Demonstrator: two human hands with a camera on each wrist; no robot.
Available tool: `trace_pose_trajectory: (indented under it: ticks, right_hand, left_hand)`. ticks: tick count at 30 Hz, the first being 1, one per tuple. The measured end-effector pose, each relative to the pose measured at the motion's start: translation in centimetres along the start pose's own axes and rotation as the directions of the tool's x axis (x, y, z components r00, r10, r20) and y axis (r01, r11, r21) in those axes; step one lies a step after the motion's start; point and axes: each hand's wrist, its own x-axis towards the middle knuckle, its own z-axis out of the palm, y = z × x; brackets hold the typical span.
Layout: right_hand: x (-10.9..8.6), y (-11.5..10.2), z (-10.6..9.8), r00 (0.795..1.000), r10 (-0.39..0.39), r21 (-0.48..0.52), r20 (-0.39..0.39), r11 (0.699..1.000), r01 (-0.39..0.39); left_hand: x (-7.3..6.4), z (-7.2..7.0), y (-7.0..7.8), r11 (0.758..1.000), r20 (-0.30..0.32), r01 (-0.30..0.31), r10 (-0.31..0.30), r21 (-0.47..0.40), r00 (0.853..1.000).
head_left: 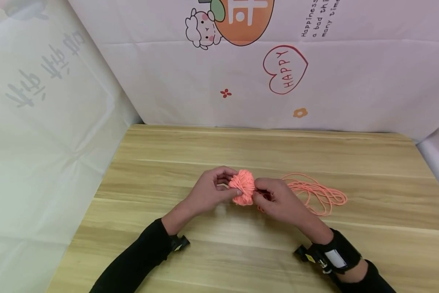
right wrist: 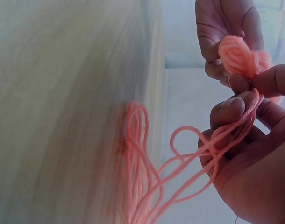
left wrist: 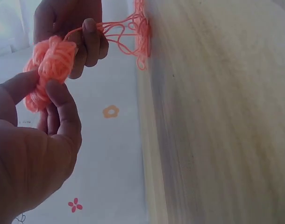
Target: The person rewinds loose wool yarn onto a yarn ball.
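A small coral-pink ball of yarn [head_left: 243, 187] is held above the wooden table by my left hand [head_left: 213, 188], thumb on the near side and fingers behind it. My right hand [head_left: 278, 199] pinches strands of yarn close to the ball's right side. In the right wrist view several loose strands [right wrist: 194, 163] run from between the right fingers down to the table. The left wrist view shows the ball [left wrist: 51, 65] between the left thumb and fingers, with the right hand [left wrist: 86, 42] just behind it.
A loose heap of the same yarn [head_left: 320, 195] lies on the wooden table [head_left: 223, 260] right of the hands. White printed cloth [head_left: 190, 89] hangs behind the table and at its left side. Each wrist wears a black strap with a small camera.
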Motion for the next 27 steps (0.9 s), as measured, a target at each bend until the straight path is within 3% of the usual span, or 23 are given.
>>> trace_pose_trajectory:
  ticks: [8,17,20,23,27]
  right_hand:
    - [0.0,0.0,0.2,0.996,-0.087,-0.094,-0.025,0.992,0.085]
    - [-0.1,-0.6,0.3,0.995,-0.098,-0.127,-0.018,0.987,0.095]
    - [-0.2,-0.8,0.3,0.995,-0.1,-0.123,-0.02,0.988,0.097]
    - [-0.2,-0.9,0.2,0.996,-0.092,-0.111,-0.022,0.99,0.089]
    - [-0.2,-1.1,0.0,0.998,-0.051,-0.087,-0.019,0.995,0.049]
  left_hand:
    - [0.7,-0.4,-2.5,0.999,-0.104,0.037,-0.035,0.022,0.994]
    - [0.7,-0.4,-3.1,0.984,-0.147,0.058,-0.033,0.171,0.989]
    - [0.7,-0.3,-3.3,0.97,-0.105,0.04,-0.015,0.24,0.994]
    - [0.6,-0.2,-3.5,0.953,-0.016,-0.007,0.013,0.302,1.0]
    - [0.5,-0.1,-3.4,0.934,0.105,-0.06,0.025,0.351,0.994]
